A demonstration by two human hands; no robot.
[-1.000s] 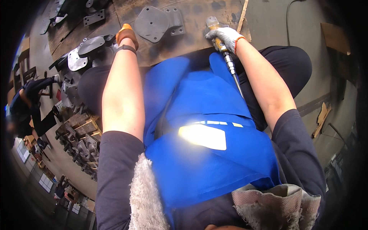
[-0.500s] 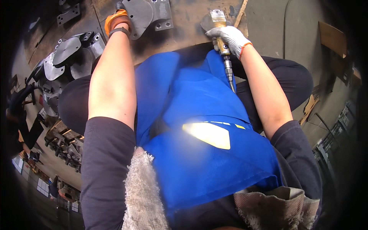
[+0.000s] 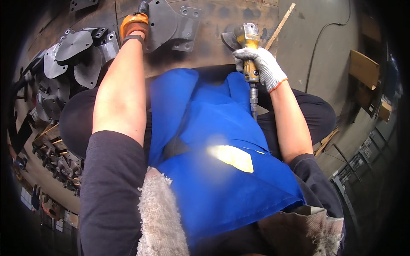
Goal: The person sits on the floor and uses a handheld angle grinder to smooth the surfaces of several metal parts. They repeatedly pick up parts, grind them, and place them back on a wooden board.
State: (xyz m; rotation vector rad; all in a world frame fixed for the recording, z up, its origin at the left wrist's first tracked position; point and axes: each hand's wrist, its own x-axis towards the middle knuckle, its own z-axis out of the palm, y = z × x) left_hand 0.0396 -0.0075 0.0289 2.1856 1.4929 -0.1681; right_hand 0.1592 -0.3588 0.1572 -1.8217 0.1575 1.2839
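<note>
My left hand (image 3: 134, 26), in an orange glove with dark, stained fingers, is closed on the left edge of a grey metal bracket (image 3: 164, 25). This bracket has a rounded plate and a flange with bolt holes, and it lies on the brown work surface (image 3: 213, 55). My right hand (image 3: 261, 64), in a white knit glove with an orange cuff, is wrapped round the body of a yellow air grinder (image 3: 251, 40). The grinder's dark disc (image 3: 230, 40) sticks out to the left, apart from the bracket. Its hose fitting (image 3: 253, 96) points back toward my lap.
Several similar grey brackets (image 3: 74, 47) are piled by my left knee, with more stacked parts (image 3: 60, 158) farther back. A thin wooden strip (image 3: 280, 26) lies right of the grinder. On the floor are a dark cable (image 3: 314, 55) and a cardboard piece (image 3: 363, 69).
The whole view has shifted, so bracket and grinder appear lower in the picture. Both hands keep their holds, and the grinder's disc shows more clearly on the left of its head.
</note>
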